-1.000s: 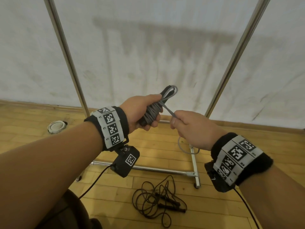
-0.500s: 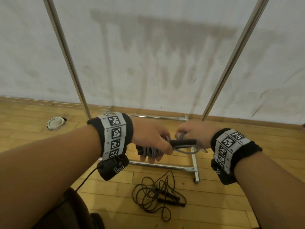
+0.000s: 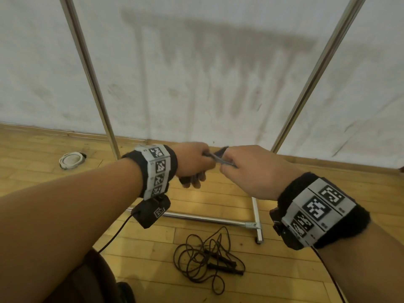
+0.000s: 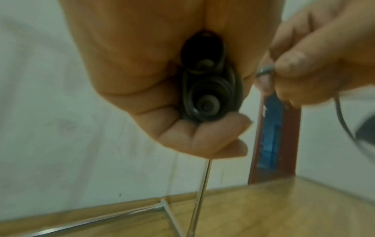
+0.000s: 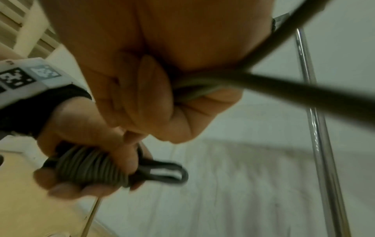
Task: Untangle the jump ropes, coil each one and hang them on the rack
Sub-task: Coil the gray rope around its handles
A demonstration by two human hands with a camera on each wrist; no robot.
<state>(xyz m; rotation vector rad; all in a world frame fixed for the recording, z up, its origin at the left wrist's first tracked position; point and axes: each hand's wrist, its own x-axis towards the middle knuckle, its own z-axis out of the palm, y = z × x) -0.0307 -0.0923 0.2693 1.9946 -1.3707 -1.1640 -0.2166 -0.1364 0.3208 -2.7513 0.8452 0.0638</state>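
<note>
While the left hand (image 3: pixel 192 164) is wrapped tight around the grey rope (image 5: pixel 91 166) bundle, the right hand (image 3: pixel 251 171) sits just beside it, almost knuckle to knuckle, out in front of the rack (image 3: pixel 94 84). The right wrist view shows the bundle best: cord wound round and round the two dark handles, left fingers (image 5: pixel 61 190) curled under it, and a loop of cord poking out past the thumb side. From the left wrist view you're looking straight down the butt ends of the handles (image 4: pixel 207 99), stacked one over the other in the closed fist.

The right hand is closed too, pinching the loose end of the grey rope between thumb and fingers (image 4: pixel 292 64). That cord runs back through the fist and out past the wrist camera, so it's blurry as anything there.

Down on the wood floor (image 3: pixel 65 171) the black rope (image 3: pixel 205 256) lies in a messy loose pile with its handles on top, near the rack's base corner and well below both hands. Nobody's touching it.

Rack-wise, only the two chrome uprights and the base bars show, standing against the stained white wall (image 3: pixel 196 62). Over to the left on the floor there's a small white round thing (image 3: pixel 71 160), can't tell what it is. Both wrists wear black bands with printed tags.
</note>
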